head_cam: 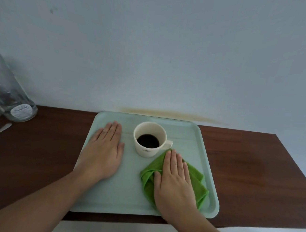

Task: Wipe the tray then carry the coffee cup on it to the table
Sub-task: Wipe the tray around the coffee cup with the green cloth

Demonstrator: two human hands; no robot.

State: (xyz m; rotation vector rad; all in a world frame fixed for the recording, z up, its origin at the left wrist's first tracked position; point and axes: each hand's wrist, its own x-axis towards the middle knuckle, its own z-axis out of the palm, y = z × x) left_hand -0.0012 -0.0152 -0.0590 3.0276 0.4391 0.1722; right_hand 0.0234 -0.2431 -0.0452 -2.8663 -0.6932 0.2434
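A pale green tray (186, 133) lies on a dark wooden counter (248, 167). On its far middle stands a white coffee cup (147, 152) with dark coffee inside, handle pointing right. My left hand (103, 154) rests flat, palm down, on the tray's left part, fingers together, holding nothing. My right hand (174, 184) presses flat on a crumpled green cloth (199, 185) at the tray's near right, fingertips close to the cup's handle.
Clear glass bottles (9, 94) stand at the counter's far left, with a pale flat stick (0, 131) lying in front of them. A blue-grey wall rises directly behind the counter. The counter's near edge runs just below the tray.
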